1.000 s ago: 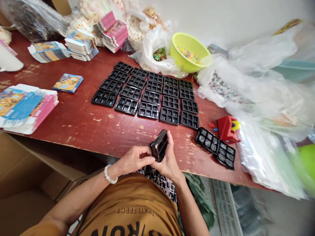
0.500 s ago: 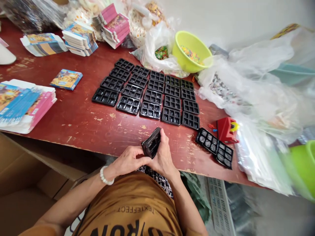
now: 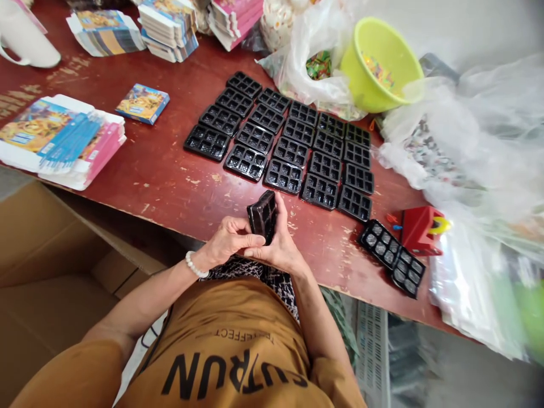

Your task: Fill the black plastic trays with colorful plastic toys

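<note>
Pinching the black tray between them, the left hand and the right hand held its lower part, and this probably light, bendable plastic seemed safest taken by its edges.

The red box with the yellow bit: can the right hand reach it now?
Probably yes, once freed: the right hand helps hold a black compartment tray. Bare tabletop lies toward the red box, and the flat black trays beside it look low enough to reach over.
</note>
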`<state>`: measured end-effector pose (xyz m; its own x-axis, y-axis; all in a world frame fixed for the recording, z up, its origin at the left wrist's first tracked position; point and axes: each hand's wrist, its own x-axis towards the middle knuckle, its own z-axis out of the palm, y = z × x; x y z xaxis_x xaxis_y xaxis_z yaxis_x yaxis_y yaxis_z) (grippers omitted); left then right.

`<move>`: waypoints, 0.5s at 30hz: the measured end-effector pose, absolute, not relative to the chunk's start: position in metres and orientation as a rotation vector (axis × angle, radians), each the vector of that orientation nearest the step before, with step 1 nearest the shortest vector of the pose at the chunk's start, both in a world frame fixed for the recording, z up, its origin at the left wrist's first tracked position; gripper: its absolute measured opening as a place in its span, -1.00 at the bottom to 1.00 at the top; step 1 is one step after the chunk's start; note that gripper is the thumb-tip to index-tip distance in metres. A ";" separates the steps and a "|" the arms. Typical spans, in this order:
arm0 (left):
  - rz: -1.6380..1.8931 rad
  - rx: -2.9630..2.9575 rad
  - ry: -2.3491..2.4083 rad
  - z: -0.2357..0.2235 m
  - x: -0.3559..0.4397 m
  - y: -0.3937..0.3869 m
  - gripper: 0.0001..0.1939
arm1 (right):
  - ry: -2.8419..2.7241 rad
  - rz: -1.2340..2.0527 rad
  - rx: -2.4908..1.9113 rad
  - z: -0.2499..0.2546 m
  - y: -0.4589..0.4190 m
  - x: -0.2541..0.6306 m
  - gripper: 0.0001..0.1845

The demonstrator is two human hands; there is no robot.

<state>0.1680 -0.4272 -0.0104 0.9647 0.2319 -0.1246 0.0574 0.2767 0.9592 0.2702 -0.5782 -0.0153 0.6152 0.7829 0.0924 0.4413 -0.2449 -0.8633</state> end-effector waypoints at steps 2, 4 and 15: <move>0.104 1.221 0.263 -0.011 0.168 -0.428 -0.60 | -0.952 0.449 -1.873 -0.016 -0.578 0.266 0.78; 0.093 1.182 0.256 -0.010 0.168 -0.432 -0.61 | -0.946 0.464 -1.871 -0.016 -0.580 0.261 0.70; -0.317 0.941 0.217 0.004 0.177 -0.382 -0.77 | -1.501 0.364 -2.114 0.030 -0.621 0.289 0.66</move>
